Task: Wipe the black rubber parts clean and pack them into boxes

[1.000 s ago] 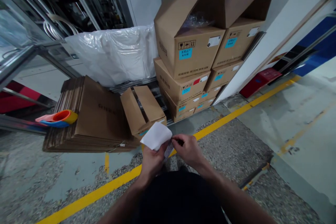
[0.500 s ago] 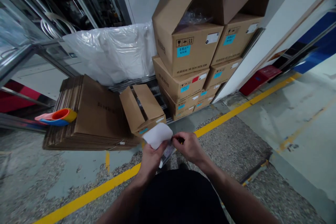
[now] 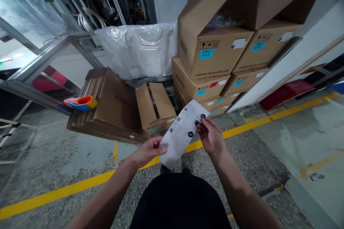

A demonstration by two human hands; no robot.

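A white strip of printed labels point(image 3: 178, 132), with small square codes and round black marks, is stretched between my hands above the floor. My left hand point(image 3: 149, 151) is closed on its lower left edge, the thumb lying on top. On the opposite side, my right hand point(image 3: 212, 139) pinches the right edge by the black marks. Beyond the strip stands a small carton point(image 3: 155, 104), its top flaps folded over with a dark gap between them. The far end of the strip overlaps the lower cartons of a stack point(image 3: 201, 87).
Flattened cartons point(image 3: 115, 105) stand bundled at left, with coloured tape rolls point(image 3: 87, 103) on them. Two opened cartons point(image 3: 223, 53) top the stack. White plastic-wrapped material point(image 3: 139, 50) is behind. A yellow line point(image 3: 249, 125) crosses the floor; a red box point(image 3: 286, 93) sits right.
The strip, curled over before, is now spread out with its printed face showing. My hands have moved apart, and the view has swung left.
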